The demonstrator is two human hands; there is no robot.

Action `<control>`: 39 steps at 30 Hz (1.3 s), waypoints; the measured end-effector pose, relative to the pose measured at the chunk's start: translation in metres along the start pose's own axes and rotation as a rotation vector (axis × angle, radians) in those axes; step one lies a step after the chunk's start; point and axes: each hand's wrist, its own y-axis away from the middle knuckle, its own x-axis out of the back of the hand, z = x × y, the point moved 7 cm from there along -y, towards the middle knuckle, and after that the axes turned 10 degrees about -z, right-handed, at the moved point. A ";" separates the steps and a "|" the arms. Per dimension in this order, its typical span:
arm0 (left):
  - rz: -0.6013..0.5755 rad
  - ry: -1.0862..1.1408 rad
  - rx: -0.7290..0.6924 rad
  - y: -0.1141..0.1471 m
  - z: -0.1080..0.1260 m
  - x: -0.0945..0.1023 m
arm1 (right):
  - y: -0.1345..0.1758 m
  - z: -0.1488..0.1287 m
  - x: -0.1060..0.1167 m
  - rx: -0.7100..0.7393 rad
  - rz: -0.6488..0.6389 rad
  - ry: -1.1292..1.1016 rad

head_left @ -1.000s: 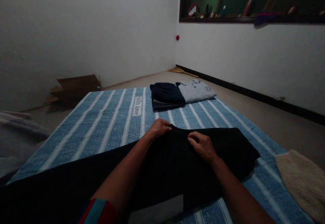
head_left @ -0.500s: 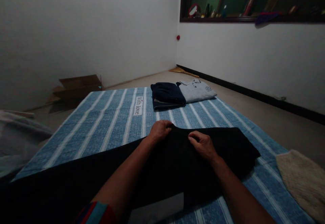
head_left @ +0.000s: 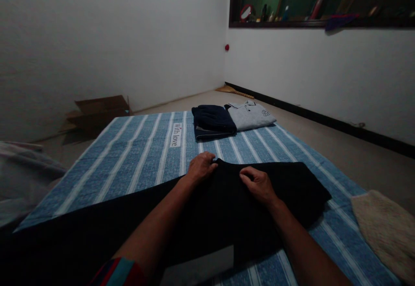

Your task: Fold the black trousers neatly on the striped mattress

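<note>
Black cloth garment (head_left: 223, 212) lies across a blue-and-white striped cotton bedcover (head_left: 129, 147), left hand (head_left: 201, 167) slightly parted, right hand (head_left: 258, 185) narrowly curled at its far edge, grips indistinguishable; even tension should keep it straight.

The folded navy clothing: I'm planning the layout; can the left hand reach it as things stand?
Probably yes: the left hand is at the far edge of the black garment, and only striped cloth shows between that hand and the folded navy clothing.
</note>
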 end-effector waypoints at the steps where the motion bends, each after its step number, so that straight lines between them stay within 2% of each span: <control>1: -0.007 -0.012 0.015 0.000 -0.001 0.001 | 0.000 0.000 0.000 -0.001 0.002 0.000; 7: -0.069 -0.026 0.095 -0.001 -0.007 0.004 | 0.000 0.001 0.000 -0.010 0.002 -0.003; 12: -0.103 0.053 0.143 -0.006 -0.015 0.002 | 0.000 0.000 0.001 -0.019 0.004 0.000; 19: -0.129 0.180 0.091 -0.012 -0.011 0.004 | 0.001 0.000 0.002 -0.027 0.011 -0.018; 26: -0.080 0.128 0.004 -0.015 -0.009 0.002 | 0.000 0.000 0.001 -0.030 0.002 -0.017; 34: 0.016 0.000 0.051 -0.012 -0.017 -0.010 | 0.000 -0.002 0.002 -0.029 0.003 -0.026; 37: 0.109 -0.125 0.079 -0.004 -0.011 -0.005 | 0.000 -0.001 0.002 -0.028 0.003 -0.029; 39: 0.194 -0.266 0.061 0.004 0.001 0.001 | 0.000 -0.001 0.002 -0.028 0.004 -0.025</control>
